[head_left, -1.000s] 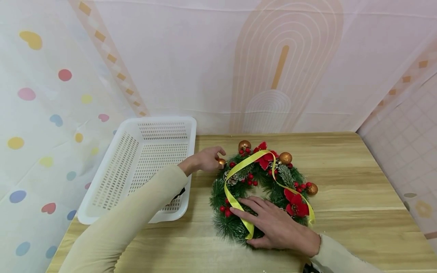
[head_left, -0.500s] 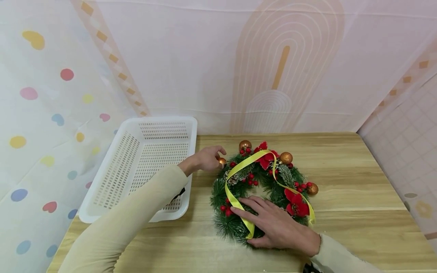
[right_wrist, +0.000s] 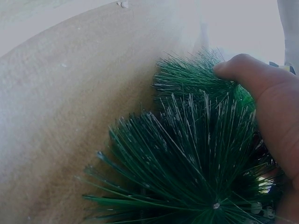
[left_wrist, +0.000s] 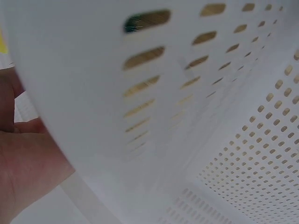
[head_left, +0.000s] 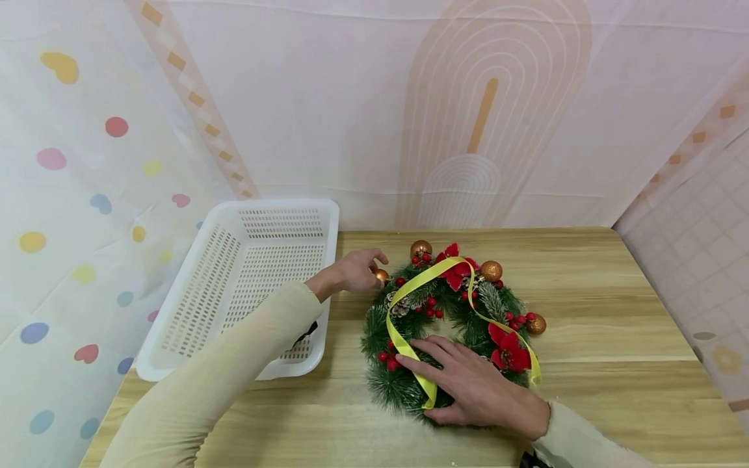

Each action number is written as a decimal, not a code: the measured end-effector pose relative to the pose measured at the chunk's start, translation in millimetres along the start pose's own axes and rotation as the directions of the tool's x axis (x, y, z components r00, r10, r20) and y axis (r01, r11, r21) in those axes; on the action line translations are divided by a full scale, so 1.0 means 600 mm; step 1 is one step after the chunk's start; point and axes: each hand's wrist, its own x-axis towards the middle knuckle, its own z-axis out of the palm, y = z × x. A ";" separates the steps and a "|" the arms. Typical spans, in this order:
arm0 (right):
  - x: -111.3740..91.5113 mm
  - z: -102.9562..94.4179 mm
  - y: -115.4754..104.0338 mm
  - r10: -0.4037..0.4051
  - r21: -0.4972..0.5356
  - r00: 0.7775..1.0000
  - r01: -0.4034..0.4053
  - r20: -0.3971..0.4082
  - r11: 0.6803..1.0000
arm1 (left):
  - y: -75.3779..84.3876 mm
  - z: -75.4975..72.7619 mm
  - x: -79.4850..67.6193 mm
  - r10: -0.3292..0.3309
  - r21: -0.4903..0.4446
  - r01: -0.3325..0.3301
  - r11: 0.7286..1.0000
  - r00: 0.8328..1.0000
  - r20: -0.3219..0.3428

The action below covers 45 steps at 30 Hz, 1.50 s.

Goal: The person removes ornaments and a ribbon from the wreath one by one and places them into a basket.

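A green Christmas wreath lies on the wooden table, with red poinsettias, berries, pine cones and copper baubles. A yellow ribbon loops loosely across it. At the wreath's upper left, my left hand holds a copper bauble at its fingertips; the hand partly covers it. My right hand grips the wreath's near side, fingers spread over the greenery towards the centre hole. In the right wrist view its thumb lies along the green needles. The left wrist view hides those fingertips behind a white wall.
A white perforated plastic basket stands left of the wreath, with my left forearm reaching across it. Patterned cloth hangs behind the table and at both sides.
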 end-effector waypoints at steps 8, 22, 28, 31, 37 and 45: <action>0.001 0.000 0.000 -0.003 0.001 1.000 0.003 -0.012 1.000 | -0.002 0.000 0.000 0.003 -0.022 -0.003 1.000 1.000 -0.008; 0.000 0.001 0.001 0.000 0.003 1.000 0.000 -0.003 1.000 | 0.000 -0.002 -0.007 0.026 -0.027 -0.026 0.999 1.000 -0.008; 0.001 0.001 0.000 0.005 0.006 1.000 -0.005 0.002 1.000 | 0.000 -0.004 -0.009 0.032 -0.057 -0.031 0.998 0.999 0.003; 0.000 0.000 0.000 0.004 0.007 1.000 -0.004 0.000 1.000 | -0.001 -0.008 -0.009 0.037 -0.081 -0.036 0.996 0.999 0.002; 0.000 -0.001 0.000 0.000 0.007 1.000 0.000 -0.002 1.000 | -0.001 -0.013 -0.009 0.026 -0.091 -0.027 0.995 1.000 -0.016; 0.001 0.000 -0.001 0.000 0.025 1.000 0.000 0.002 1.000 | 0.004 -0.009 -0.008 0.040 -0.114 -0.045 0.993 0.998 -0.046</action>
